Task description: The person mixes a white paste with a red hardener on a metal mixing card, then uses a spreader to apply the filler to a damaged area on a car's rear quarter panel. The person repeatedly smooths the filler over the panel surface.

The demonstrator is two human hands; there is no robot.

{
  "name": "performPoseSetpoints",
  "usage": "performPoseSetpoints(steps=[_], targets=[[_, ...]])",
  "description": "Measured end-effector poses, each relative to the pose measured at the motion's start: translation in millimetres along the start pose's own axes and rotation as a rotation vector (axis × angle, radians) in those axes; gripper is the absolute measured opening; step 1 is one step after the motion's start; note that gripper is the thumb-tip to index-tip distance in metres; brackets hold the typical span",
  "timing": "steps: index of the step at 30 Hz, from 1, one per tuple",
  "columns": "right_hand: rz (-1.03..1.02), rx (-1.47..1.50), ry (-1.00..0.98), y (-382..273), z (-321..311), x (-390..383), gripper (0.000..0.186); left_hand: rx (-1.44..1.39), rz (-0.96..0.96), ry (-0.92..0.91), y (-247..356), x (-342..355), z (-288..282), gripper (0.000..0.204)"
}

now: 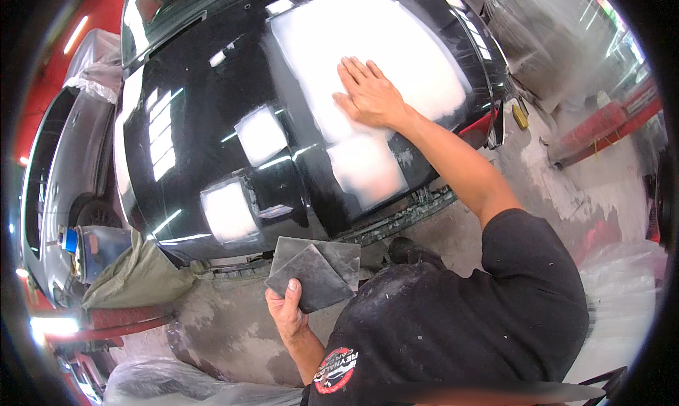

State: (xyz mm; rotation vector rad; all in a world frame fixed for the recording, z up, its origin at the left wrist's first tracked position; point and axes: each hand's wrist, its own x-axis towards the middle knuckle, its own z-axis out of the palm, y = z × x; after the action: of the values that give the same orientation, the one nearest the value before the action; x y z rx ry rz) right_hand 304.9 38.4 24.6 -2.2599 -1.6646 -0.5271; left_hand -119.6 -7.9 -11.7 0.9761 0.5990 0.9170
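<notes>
Left hand (286, 312) pinches two grey sanding sheets (316, 273) by their lower corner, held below the black car hood (205, 144). Right hand (369, 95) lies flat, fingers together, on the large white primer patch (368, 45) at the hood's upper right.

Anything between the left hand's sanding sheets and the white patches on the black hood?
Nothing visible. The left hand holds grey sanding sheets just off the hood edge. The right hand lies flat on the big white patch, covering only part of it.
</notes>
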Motion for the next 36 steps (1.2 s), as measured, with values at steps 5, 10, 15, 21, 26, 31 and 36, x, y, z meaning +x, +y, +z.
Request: performPoseSetpoints(steps=[5, 10, 15, 21, 26, 31, 36], targets=[[-0.002, -0.032, 0.000, -15.5, -11.3, -56.2, 0.071, 0.000, -0.041, 0.007, 0.3, -5.4, -10.6, 0.030], [-0.020, 0.017, -0.054, -25.5, -23.2, -99.7, 0.072, -0.016, -0.104, 0.011, -5.8, -1.9, -14.7, 0.028], [0.102, 0.022, -0.192, -2.7, -36.8, -120.5, 0.076, 0.010, -0.054, -0.014, -11.5, 22.5, -5.1, 0.029], [0.205, -0.005, -0.112, 84.9, -19.3, -24.5, 0.074, 0.041, -0.040, -0.029, -7.7, 56.8, 24.3, 0.029], [0.177, 0.051, -0.170, 130.2, 7.4, 119.9, 0.076, -0.004, -0.039, 0.056, -13.1, 70.7, 64.7, 0.030], [0.208, 0.026, -0.181, 165.7, 37.6, 237.8, 0.079, -0.011, -0.017, 0.225, -25.7, 68.2, 88.8, 0.031], [0.255, 0.055, -0.157, 181.2, 51.3, 294.2, 0.082, -0.044, 0.037, 0.374, -29.0, 56.3, 98.2, 0.033]])
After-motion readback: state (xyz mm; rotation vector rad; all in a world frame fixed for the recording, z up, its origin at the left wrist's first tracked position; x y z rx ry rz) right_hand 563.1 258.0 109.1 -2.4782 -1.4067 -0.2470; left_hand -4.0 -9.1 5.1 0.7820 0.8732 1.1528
